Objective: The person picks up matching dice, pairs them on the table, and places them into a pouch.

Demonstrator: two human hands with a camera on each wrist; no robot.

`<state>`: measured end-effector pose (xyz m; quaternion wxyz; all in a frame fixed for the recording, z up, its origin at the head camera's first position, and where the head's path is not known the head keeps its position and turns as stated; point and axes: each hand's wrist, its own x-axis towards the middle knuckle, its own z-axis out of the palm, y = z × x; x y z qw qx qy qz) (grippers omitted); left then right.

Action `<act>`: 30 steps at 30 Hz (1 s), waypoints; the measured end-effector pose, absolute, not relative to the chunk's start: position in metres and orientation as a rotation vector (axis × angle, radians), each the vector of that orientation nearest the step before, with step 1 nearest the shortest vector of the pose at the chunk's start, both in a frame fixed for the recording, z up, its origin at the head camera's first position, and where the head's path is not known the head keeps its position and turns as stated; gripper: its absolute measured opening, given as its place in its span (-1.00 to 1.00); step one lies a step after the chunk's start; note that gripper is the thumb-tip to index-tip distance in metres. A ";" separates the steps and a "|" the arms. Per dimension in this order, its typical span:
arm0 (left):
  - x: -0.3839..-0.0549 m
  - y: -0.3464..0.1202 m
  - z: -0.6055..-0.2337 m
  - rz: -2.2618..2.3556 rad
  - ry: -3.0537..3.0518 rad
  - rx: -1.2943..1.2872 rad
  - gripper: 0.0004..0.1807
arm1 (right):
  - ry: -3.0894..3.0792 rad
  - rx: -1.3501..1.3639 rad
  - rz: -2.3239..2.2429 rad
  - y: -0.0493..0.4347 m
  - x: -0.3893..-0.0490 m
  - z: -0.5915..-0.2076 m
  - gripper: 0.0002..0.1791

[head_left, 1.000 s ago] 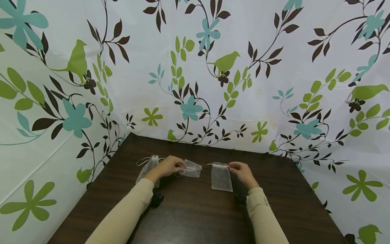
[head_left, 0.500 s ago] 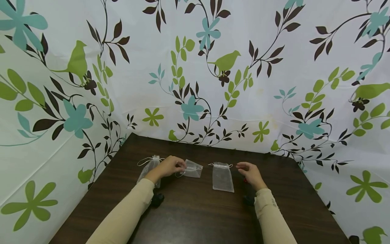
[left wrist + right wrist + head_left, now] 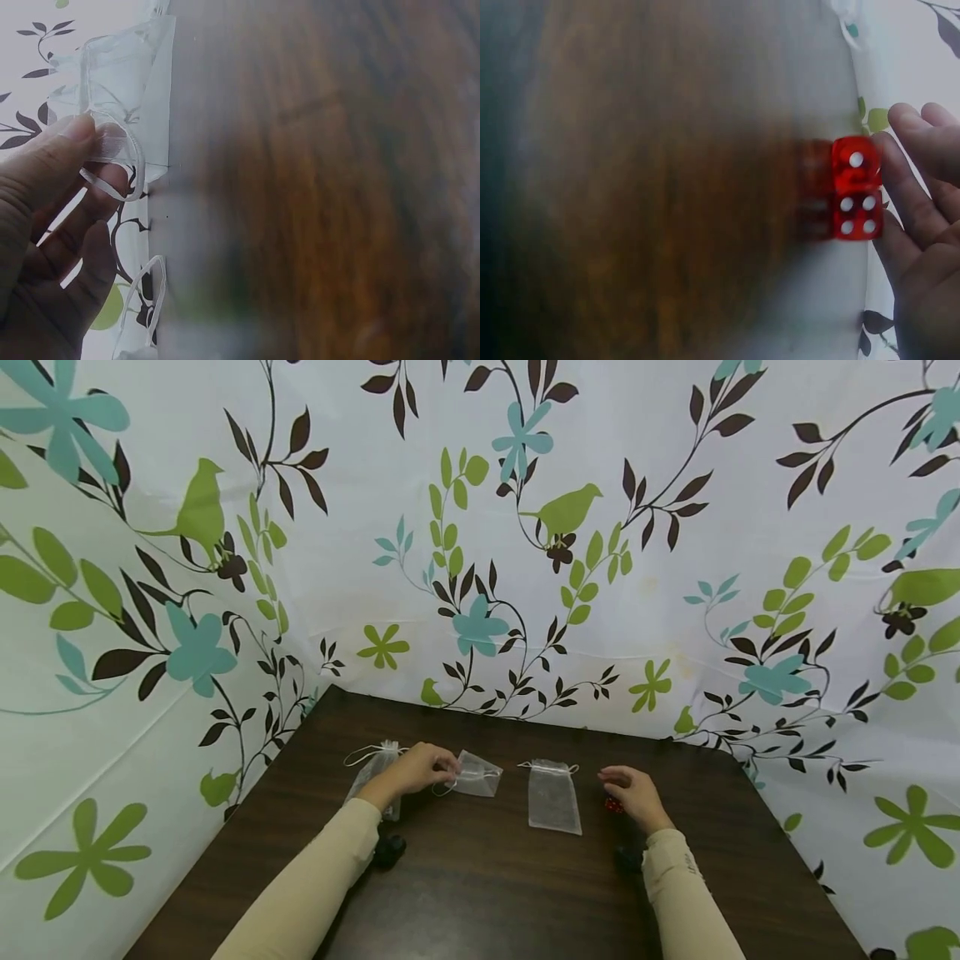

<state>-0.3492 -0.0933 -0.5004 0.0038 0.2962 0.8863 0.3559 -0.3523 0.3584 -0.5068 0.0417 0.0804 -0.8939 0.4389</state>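
Between thumb and fingertip, my left hand (image 3: 420, 768) pinches a small sheer white organza drawstring bag (image 3: 480, 775) near its ribbon; the left wrist view shows the looped cord (image 3: 135, 161) beside the thumb. A second organza bag (image 3: 553, 797) lies flat in the middle of the table, its cords out to both sides. Partly under my left wrist is a third organza bag (image 3: 367, 777). My right hand (image 3: 633, 793), fingers loosely bent and holding nothing, is over the table right of the flat bag. Two red dice (image 3: 857, 187) with white pips sit together close to its fingers.
The dark wooden table (image 3: 480, 893) ends at the back against a white curtain (image 3: 337, 527) printed with birds, leaves and flowers, which also hangs along the left side. A dark object shows beneath each wrist.
My right hand has let go of the flat bag's cord and moved right to beside the red dice, which have come into sight. The left hand keeps its pinch.
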 end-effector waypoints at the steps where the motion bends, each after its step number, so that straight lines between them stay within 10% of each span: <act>1: -0.349 -0.094 -0.501 1.112 2.780 0.932 -0.90 | -2.736 0.242 1.344 0.360 -0.352 -0.508 -0.69; 30: -0.348 -0.099 -0.503 1.162 2.739 0.898 -0.89 | -2.813 0.225 1.407 0.370 -0.359 -0.514 -0.63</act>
